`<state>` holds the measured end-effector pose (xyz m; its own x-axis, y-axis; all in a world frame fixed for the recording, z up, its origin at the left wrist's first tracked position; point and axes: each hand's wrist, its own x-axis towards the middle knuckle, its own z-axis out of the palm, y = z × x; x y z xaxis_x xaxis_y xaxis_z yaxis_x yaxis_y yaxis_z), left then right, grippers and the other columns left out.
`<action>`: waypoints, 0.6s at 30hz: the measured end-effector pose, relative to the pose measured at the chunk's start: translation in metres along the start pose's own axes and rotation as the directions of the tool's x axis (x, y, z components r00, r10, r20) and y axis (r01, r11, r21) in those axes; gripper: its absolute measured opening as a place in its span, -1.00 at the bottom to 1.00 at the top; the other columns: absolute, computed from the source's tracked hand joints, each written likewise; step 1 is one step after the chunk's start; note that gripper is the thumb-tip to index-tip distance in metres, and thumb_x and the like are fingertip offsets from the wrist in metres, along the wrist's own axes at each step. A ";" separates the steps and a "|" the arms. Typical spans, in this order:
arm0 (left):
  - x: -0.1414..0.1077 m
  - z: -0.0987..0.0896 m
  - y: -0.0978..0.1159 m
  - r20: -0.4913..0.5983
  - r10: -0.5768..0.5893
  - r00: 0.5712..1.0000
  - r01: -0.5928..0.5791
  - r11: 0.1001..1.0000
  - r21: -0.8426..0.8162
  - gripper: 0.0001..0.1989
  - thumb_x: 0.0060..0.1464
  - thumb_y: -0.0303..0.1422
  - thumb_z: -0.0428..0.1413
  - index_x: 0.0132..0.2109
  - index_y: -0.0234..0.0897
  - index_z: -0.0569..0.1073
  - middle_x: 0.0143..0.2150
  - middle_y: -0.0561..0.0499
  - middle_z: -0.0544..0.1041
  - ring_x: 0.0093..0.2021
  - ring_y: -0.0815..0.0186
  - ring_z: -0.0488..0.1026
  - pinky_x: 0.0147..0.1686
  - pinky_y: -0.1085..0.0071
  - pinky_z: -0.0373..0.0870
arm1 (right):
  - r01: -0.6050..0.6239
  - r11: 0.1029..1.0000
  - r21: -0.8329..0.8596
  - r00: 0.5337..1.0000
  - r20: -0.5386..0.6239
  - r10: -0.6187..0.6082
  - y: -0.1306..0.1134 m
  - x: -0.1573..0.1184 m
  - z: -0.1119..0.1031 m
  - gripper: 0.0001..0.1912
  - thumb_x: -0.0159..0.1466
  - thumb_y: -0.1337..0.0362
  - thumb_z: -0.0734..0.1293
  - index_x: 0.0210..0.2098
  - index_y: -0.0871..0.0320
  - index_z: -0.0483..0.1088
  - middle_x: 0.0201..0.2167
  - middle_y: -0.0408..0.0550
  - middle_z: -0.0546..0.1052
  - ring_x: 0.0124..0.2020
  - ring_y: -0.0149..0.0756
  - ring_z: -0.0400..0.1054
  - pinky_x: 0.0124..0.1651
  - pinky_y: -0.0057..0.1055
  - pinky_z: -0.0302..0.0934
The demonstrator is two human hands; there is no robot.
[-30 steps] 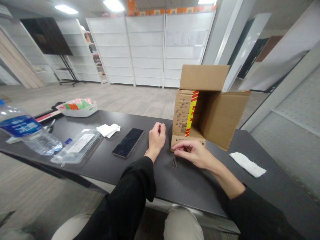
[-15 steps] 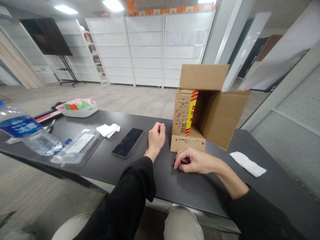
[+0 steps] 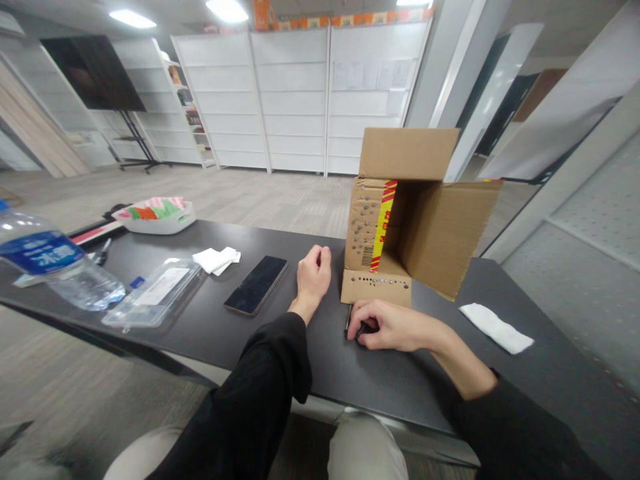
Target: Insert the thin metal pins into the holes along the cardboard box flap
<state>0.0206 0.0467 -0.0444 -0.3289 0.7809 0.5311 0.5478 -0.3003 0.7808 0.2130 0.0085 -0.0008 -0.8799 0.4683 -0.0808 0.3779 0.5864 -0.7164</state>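
Note:
My right hand rests low over the black table, its fingers curled around a black-handled tool with a thin metal part. The tool's metal end points at the front flap of the cardboard box; its exact kind is hidden by my fingers. The box lies on its side, mouth towards me, with several metal studs and holes in its left side and lower flap. Left of the box, my left hand is closed in a loose fist on the table. Anything inside that fist is hidden.
A phone lies left of my left hand. Further left are white tissues, a clear plastic case, a water bottle and a white basket. A folded tissue lies at the right.
My right hand has lowered very slightly, and more of the black-handled tool shows under its fingers. My left hand and the box have stayed where they were.

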 end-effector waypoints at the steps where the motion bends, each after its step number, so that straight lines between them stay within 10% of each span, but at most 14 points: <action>1: 0.000 0.000 0.000 0.000 0.001 1.000 -0.001 1.000 0.000 -0.60 0.28 -0.12 -0.13 -0.46 -0.23 0.27 -0.54 0.10 0.29 -0.48 0.39 0.23 -0.40 0.46 0.14 | -0.004 1.000 -0.006 1.000 -0.003 0.004 0.001 0.000 0.001 -0.75 0.08 0.49 0.34 -0.27 0.15 0.57 -0.31 -0.10 0.45 -0.32 -0.36 0.31 -0.23 -0.44 0.22; 18: 0.000 -0.002 0.003 0.012 -0.013 1.000 0.012 1.000 0.021 -0.58 0.28 -0.10 -0.14 -0.48 -0.22 0.25 -0.54 0.09 0.30 -0.48 0.38 0.25 -0.39 0.45 0.14 | -0.084 0.996 -0.043 0.989 -0.129 0.078 0.005 0.004 0.013 -0.79 0.10 0.44 0.34 -0.27 0.14 0.32 -0.40 -0.19 0.35 -0.38 -0.38 0.21 -0.33 -0.46 0.13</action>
<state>0.0204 0.0442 -0.0418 -0.3265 0.7911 0.5173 0.5600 -0.2790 0.7801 0.2075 0.0050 -0.0136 -0.8030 0.5942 -0.0460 0.4625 0.5726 -0.6770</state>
